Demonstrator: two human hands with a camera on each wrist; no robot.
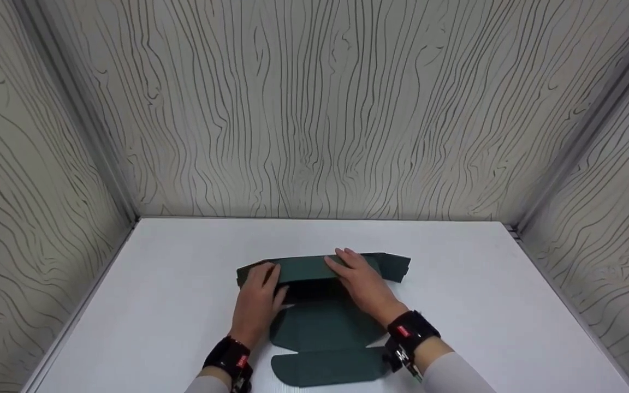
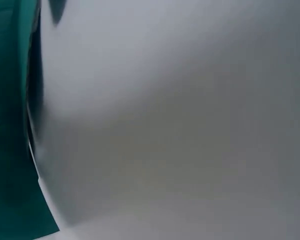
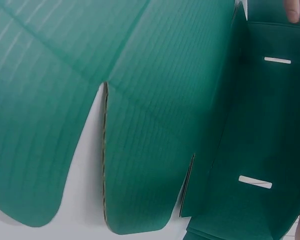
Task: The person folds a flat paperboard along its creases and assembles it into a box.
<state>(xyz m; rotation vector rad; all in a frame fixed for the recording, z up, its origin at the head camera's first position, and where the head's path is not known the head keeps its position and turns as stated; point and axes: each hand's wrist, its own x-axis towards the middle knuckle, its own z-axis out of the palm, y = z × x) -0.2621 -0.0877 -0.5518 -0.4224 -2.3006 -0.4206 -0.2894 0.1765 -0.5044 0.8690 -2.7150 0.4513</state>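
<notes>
While the left hand [image 1: 256,305] clamps its fingers on a part-folded green cardboard box [image 1: 325,325], the right hand [image 1: 365,285] rests parted fingers there, white worktop [image 1: 172,297] beneath them.

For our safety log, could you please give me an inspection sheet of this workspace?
Surface: white table, partly covered by the work.
Job's things: green corrugated cardboard, slotted, partly folded, far panel raised.
Clutter: nothing seen.
Grippers: left hand holds the far panel; right hand rests its fingers on it.
Cables: thin green strand by the right wristband, possibly a wire.
Surroundings: wood-grain walls behind and on both sides.
</notes>
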